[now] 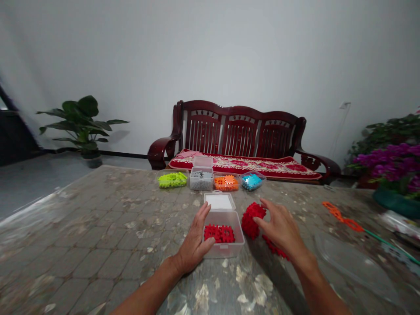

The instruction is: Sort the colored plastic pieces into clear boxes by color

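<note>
Room: dark red wooden bench (241, 131) before a pale wall (210, 52).
Table (108, 262): patterned top; green, grey, orange and blue pieces (172, 180) along its far edge.
Clear box (226, 251): lid tipped back, red pieces (219, 233) inside.
Left hand (195, 245): at the box's left side, fingers extended, thumb apart.
Right hand (282, 225): thumb and fingers spread at the red cluster (251, 223) beside the box; can't tell whether they grip it.

Bare down to the lower edge, our left forearm (153, 285) broadens toward seven o'clock and our right forearm (316, 280) toward five. Our left hand (195, 240), near six o'clock, and right hand (282, 226), between four and five, are bare too, with slim, tapering fingers (202, 214); finer detail is too small to make out.
</note>
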A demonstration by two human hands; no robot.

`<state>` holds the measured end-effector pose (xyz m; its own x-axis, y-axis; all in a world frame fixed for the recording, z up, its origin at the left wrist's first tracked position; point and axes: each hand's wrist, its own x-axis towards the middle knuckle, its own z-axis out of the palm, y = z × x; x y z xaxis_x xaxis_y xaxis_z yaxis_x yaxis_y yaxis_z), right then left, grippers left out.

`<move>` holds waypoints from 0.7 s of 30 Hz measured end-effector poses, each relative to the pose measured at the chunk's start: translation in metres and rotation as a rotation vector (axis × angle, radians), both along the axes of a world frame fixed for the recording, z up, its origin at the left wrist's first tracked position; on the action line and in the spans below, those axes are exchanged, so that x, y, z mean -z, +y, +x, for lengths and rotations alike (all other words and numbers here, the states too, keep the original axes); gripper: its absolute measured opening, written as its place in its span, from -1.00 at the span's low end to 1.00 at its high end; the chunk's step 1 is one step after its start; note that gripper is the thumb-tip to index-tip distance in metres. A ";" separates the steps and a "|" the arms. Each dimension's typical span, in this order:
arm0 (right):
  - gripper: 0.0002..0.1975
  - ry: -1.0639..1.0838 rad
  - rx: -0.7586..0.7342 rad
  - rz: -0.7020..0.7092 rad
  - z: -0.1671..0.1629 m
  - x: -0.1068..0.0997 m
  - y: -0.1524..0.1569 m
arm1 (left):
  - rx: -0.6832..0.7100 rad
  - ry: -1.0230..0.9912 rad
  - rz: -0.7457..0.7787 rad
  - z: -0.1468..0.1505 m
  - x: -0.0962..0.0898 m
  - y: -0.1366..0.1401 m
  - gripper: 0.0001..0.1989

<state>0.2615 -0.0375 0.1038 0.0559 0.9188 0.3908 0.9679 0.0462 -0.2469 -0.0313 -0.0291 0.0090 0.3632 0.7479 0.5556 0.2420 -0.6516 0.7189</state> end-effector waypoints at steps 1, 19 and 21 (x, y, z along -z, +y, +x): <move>-0.43 -0.006 -0.005 0.002 0.000 0.001 0.000 | 0.000 0.003 0.002 0.000 0.000 0.000 -0.26; -0.33 0.365 -0.602 -0.380 -0.082 -0.008 0.001 | 0.024 -0.037 -0.033 0.002 -0.001 -0.001 -0.23; -0.40 0.459 -0.626 -0.394 -0.079 -0.006 0.003 | 0.020 -0.038 -0.031 0.002 -0.001 -0.001 -0.23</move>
<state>0.1825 -0.0341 0.1100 -0.4305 0.8970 0.1005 0.5945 0.3655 -0.7162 -0.0291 -0.0302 0.0099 0.3578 0.7579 0.5455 0.2013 -0.6330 0.7475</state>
